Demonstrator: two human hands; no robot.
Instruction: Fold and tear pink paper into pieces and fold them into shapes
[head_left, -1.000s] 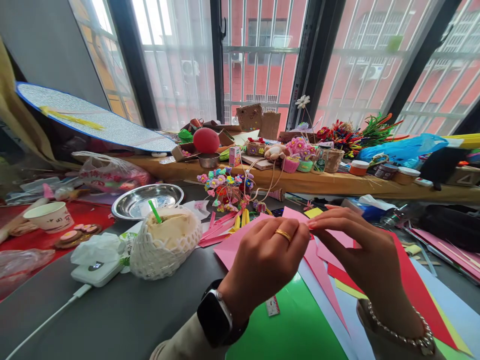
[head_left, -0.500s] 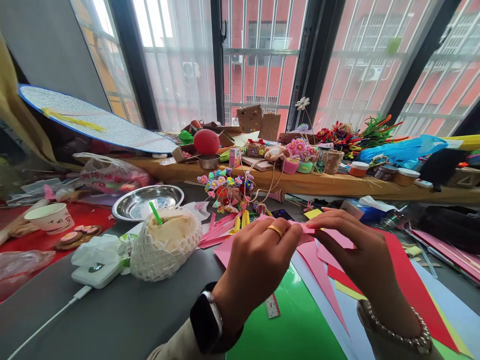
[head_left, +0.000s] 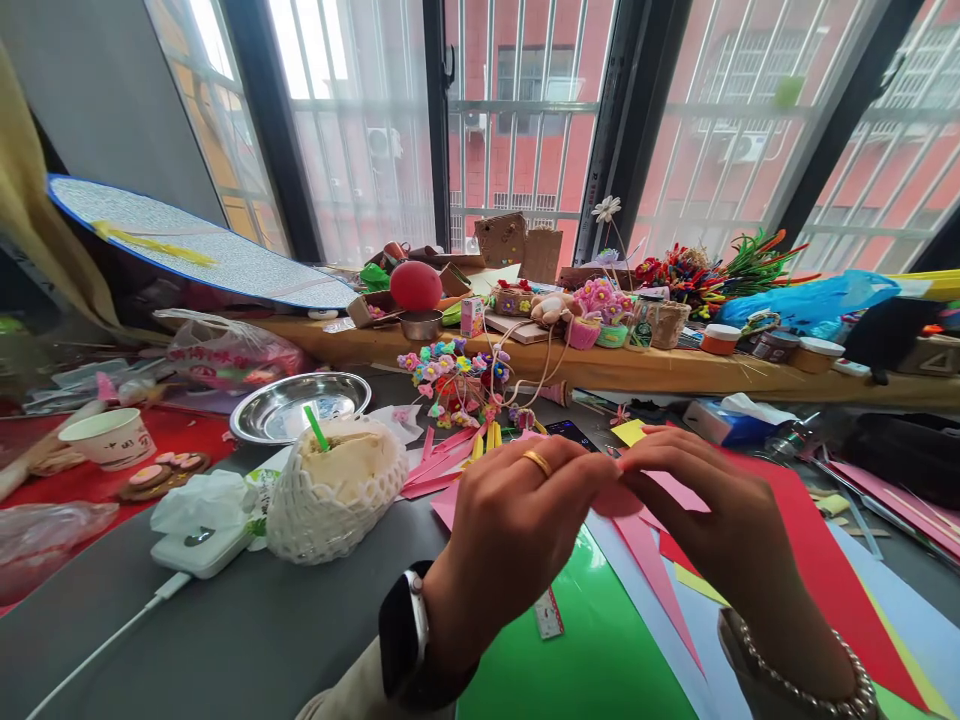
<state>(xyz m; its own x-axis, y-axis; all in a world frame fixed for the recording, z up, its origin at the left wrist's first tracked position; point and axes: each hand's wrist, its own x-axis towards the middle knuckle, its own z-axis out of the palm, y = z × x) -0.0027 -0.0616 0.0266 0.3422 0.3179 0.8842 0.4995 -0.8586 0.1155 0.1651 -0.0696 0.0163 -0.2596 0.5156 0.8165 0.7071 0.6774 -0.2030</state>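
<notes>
Both hands met at the pink paper [head_left: 679,490], left hand [head_left: 517,520] and right hand [head_left: 712,520] fingers pinching it, its length running rightward.

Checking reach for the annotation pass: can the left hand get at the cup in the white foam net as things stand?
Probably yes. The cup in the white foam net stands just left of the left hand with bare grey table between, though both hands pinch the pink paper.
</notes>
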